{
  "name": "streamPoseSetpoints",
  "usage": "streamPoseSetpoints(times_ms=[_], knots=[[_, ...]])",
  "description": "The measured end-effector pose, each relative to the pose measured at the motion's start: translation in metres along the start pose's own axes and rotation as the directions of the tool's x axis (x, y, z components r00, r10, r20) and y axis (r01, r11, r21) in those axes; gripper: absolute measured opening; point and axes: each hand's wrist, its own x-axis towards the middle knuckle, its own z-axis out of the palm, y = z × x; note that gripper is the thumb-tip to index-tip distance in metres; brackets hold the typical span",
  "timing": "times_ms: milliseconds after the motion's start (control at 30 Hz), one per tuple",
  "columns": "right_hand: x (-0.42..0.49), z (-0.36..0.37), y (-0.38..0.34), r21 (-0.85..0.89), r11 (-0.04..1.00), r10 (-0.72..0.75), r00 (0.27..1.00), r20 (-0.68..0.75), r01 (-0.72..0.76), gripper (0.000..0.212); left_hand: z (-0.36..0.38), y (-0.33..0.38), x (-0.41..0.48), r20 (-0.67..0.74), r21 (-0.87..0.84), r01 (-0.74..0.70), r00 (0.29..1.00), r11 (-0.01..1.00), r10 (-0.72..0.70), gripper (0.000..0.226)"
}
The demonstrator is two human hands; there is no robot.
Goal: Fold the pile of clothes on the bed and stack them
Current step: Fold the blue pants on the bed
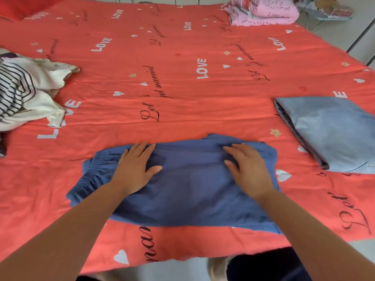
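Smoothing blue shorts (188, 191) | left hand (135, 169), right hand (248, 171) pressed flat, fingers straight, nothing grasped | creases flattened before stacking, judged | folded denim (332, 134) kept aside right

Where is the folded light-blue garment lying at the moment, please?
In the head view, the light-blue garment lies on the right of the red bedsheet, beside but apart from the dark blue shorts.

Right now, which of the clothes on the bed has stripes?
The white garment with dark stripes, crumpled at the left edge of the bed. The dark blue shorts and the folded light blue piece are plain.
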Motion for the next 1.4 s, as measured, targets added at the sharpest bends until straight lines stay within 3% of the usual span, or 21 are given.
streamPoseSetpoints(times_ms=[33, 100, 200, 233, 267, 367, 433, 567, 633, 700, 733, 800, 967, 1033, 1167, 1233, 1300, 1400], knots=[[-0.009, 0.014, -0.005, -0.087, 0.994, -0.056, 0.995, 0.086, 0.064, 0.048, -0.001, -0.004, -0.003, -0.001, 0.01, 0.005, 1.0, 1.0, -0.005, 0.08], [-0.024, 0.023, -0.006, -0.283, 0.958, 0.022, 0.979, 0.202, 0.037, 0.051, -0.005, -0.014, -0.011, 0.007, 0.043, 0.031, 0.999, 0.999, -0.032, 0.085], [-0.033, 0.011, 0.002, -0.374, 0.887, 0.36, 0.913, 0.191, -0.271, 0.049, -0.013, -0.034, -0.027, -0.117, 0.068, 0.119, 0.987, 0.991, -0.11, 0.066], [-0.034, 0.009, 0.003, -0.376, 0.871, 0.402, 0.898, 0.179, -0.315, 0.051, -0.015, -0.039, -0.033, -0.166, 0.056, 0.166, 0.974, 0.985, -0.155, 0.062], [-0.036, 0.006, -0.001, -0.356, 0.88, 0.395, 0.901, 0.18, -0.315, 0.053, -0.017, -0.045, -0.039, -0.175, 0.037, 0.225, 0.961, 0.974, -0.215, 0.061], [-0.046, 0.009, -0.026, -0.3, 0.95, 0.163, 0.957, 0.239, -0.087, 0.046, -0.02, -0.054, -0.057, -0.09, -0.119, 0.425, 0.895, 0.897, -0.436, 0.068], [-0.054, 0.012, -0.04, -0.316, 0.948, 0.139, 0.934, 0.329, -0.03, 0.047, -0.025, -0.053, -0.065, -0.069, -0.282, 0.518, 0.829, 0.808, -0.555, 0.067], [-0.061, 0.013, -0.041, -0.284, 0.953, 0.203, 0.925, 0.321, -0.11, 0.047, -0.041, -0.05, -0.07, 0.06, -0.488, 0.641, 0.701, 0.592, -0.71, 0.059], [-0.063, 0.007, -0.048, -0.241, 0.966, 0.16, 0.947, 0.278, -0.092, 0.043, -0.046, -0.056, -0.07, 0.211, -0.641, 0.639, 0.679, 0.425, -0.703, 0.05], [-0.065, 0.001, -0.052, -0.184, 0.978, 0.142, 0.958, 0.248, -0.098, 0.04, -0.053, -0.057, -0.073, 0.399, -0.786, 0.602, 0.667, 0.139, -0.629, 0.041], [-0.067, -0.001, -0.052, -0.16, 0.982, 0.133, 0.967, 0.218, -0.099, 0.038, -0.056, -0.055, -0.075, 0.437, -0.81, 0.584, 0.659, 0.049, -0.612, 0.034], [-0.071, -0.007, -0.053, -0.115, 0.987, 0.133, 0.975, 0.18, -0.114, 0.036, -0.065, -0.046, -0.076, 0.414, -0.851, 0.525, 0.674, 0.003, -0.612, 0.02], [-0.075, -0.027, -0.037, 0.033, 0.977, 0.203, 0.969, 0.14, -0.21, 0.034, -0.106, 0.002, -0.06, 0.119, -0.967, 0.233, 0.778, 0.108, -0.617, 0.032], [-0.079, -0.038, -0.025, 0.104, 0.957, 0.26, 0.96, 0.103, -0.27, 0.031, -0.125, 0.042, -0.046, -0.003, -0.979, 0.116, 0.818, 0.17, -0.575, 0.018], [-0.085, -0.061, 0.009, 0.243, 0.866, 0.437, 0.897, 0.062, -0.438, 0.027, -0.136, 0.146, -0.018, -0.259, -0.88, -0.066, 0.897, 0.471, -0.358, 0.019], [-0.088, -0.07, 0.025, 0.36, 0.779, 0.537, 0.843, 0.039, -0.513, 0.026, -0.121, 0.194, -0.013, -0.224, -0.803, -0.094, 0.963, 0.589, -0.153, 0.037], [-0.094, -0.076, 0.041, 0.456, 0.681, 0.628, 0.777, 0.038, -0.573, 0.027, -0.097, 0.23, -0.015, -0.069, -0.737, -0.079, 0.997, 0.671, 0.042, 0.045], [-0.106, -0.079, 0.061, 0.494, 0.615, 0.679, 0.731, 0.066, -0.615, 0.028, -0.058, 0.243, -0.02, 0.052, -0.632, 0.0, 0.998, 0.775, 0.042, 0.058]])
